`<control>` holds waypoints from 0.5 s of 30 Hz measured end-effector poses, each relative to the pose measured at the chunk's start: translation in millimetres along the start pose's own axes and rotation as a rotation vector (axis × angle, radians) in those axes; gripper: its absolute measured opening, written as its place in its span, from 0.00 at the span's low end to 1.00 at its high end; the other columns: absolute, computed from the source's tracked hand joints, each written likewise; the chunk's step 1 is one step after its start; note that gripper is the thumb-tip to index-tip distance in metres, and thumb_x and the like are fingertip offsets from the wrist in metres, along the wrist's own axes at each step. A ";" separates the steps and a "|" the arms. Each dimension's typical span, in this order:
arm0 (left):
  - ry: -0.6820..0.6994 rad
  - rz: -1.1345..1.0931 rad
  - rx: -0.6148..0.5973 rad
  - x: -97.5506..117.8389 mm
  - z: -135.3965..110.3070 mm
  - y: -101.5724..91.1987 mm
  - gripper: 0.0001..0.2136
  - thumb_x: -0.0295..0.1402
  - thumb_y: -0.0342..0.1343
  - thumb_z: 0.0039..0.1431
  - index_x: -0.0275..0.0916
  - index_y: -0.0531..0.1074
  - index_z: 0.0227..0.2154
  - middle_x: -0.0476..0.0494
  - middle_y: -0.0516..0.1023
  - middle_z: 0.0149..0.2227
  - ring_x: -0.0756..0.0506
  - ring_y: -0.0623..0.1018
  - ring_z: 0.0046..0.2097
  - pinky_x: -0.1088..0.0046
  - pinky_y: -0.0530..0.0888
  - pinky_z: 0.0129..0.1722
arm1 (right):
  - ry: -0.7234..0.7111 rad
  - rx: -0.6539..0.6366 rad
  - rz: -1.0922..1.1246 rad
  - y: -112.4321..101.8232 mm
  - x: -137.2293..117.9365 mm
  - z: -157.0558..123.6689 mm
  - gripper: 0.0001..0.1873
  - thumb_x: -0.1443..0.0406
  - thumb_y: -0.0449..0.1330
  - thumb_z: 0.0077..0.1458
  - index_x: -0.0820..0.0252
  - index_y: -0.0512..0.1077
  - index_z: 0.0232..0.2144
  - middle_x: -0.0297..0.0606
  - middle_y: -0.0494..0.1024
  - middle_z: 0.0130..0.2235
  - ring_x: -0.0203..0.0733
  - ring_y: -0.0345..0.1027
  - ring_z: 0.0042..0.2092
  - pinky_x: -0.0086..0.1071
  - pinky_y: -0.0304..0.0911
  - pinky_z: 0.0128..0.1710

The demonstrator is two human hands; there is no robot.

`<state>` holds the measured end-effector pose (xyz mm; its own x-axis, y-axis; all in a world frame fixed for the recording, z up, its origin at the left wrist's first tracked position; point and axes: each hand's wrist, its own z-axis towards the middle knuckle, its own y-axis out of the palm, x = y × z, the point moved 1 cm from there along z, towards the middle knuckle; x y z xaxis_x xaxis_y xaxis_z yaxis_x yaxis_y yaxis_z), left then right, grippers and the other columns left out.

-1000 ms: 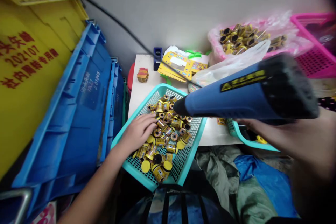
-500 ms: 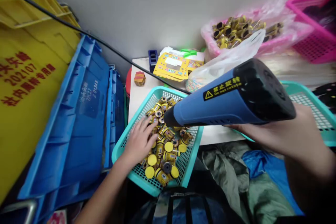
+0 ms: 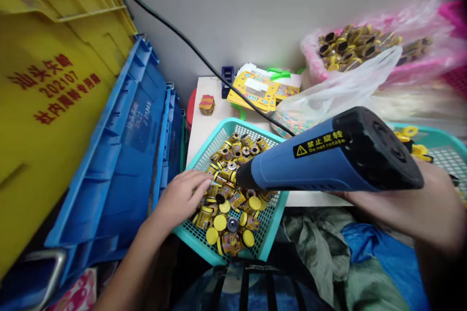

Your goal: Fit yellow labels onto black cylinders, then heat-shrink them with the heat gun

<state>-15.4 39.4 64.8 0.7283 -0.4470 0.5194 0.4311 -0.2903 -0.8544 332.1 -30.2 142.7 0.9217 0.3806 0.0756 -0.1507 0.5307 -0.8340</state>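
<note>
Over the turquoise basket [image 3: 204, 248] points the dark nozzle of a blue-and-black heat gun [image 3: 299, 160]. My right hand [image 3: 419, 199] is wrapped round the heat gun from below, its fingers mostly hidden behind the body. At the basket's left side my left hand [image 3: 182, 197] has thumb and fingertips drawn together on a small jar [image 3: 220, 178], close to the nozzle. Several more small jars with gold printed sleeves and yellow lids [image 3: 220, 222] lie jumbled in the basket, some on their sides.
A black cable [image 3: 175, 29] slants down behind the heat gun. Yellow [image 3: 65, 68] and blue crates [image 3: 105, 165] are stacked left. Behind stand yellow cartons [image 3: 251, 97], a plastic bag [image 3: 314, 102] and a pink-lined bin of jars [image 3: 350, 48]. Another turquoise basket [image 3: 445, 141] sits right.
My left hand has drawn back leftward from over the jars, its spread fingers coming together. Jars have shifted in the basket. The whole view has swung slightly left.
</note>
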 end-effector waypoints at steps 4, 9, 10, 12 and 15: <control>-0.111 0.012 0.194 -22.5 -3.3 -5.6 0.18 0.42 0.45 0.65 0.40 0.79 0.38 0.43 0.83 0.41 0.43 0.79 0.45 0.66 0.74 0.48 | 0.007 -0.005 0.084 4.4 -9.8 3.6 0.21 0.53 0.53 0.60 0.56 0.65 0.19 0.34 0.71 0.20 0.37 0.66 0.24 0.29 0.59 0.25; -0.226 -0.001 0.292 -50.4 -24.6 -5.1 0.19 0.45 0.45 0.63 0.40 0.79 0.37 0.43 0.83 0.40 0.43 0.80 0.43 0.68 0.74 0.47 | -0.037 0.034 0.097 10.9 -19.9 13.8 0.19 0.59 0.57 0.57 0.56 0.61 0.16 0.31 0.66 0.18 0.35 0.62 0.21 0.28 0.59 0.26; -0.239 0.004 0.298 -53.7 -28.5 -6.4 0.19 0.45 0.45 0.63 0.40 0.79 0.36 0.43 0.83 0.40 0.43 0.80 0.43 0.69 0.74 0.46 | -0.037 0.046 0.097 11.4 -21.0 15.8 0.20 0.59 0.57 0.58 0.56 0.61 0.16 0.30 0.65 0.17 0.34 0.61 0.21 0.28 0.58 0.26; -0.246 0.031 0.304 -54.5 -33.4 -9.7 0.18 0.44 0.46 0.63 0.40 0.79 0.34 0.44 0.83 0.38 0.43 0.80 0.41 0.69 0.74 0.45 | -0.031 0.021 0.127 11.7 -19.9 16.9 0.20 0.57 0.56 0.59 0.56 0.63 0.17 0.31 0.67 0.18 0.34 0.62 0.21 0.28 0.58 0.25; -0.177 0.069 0.315 -37.8 -28.6 -7.0 0.17 0.41 0.46 0.65 0.40 0.77 0.31 0.44 0.82 0.35 0.45 0.79 0.39 0.70 0.73 0.42 | 0.116 -0.040 0.089 13.1 -6.6 5.9 0.23 0.45 0.55 0.56 0.55 0.68 0.22 0.36 0.72 0.24 0.40 0.66 0.25 0.32 0.57 0.24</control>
<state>-61.1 34.1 51.7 0.8304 -0.2948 0.4728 0.5008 0.0228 -0.8653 322.0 -21.3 134.5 0.9409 0.3331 -0.0611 -0.2210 0.4673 -0.8560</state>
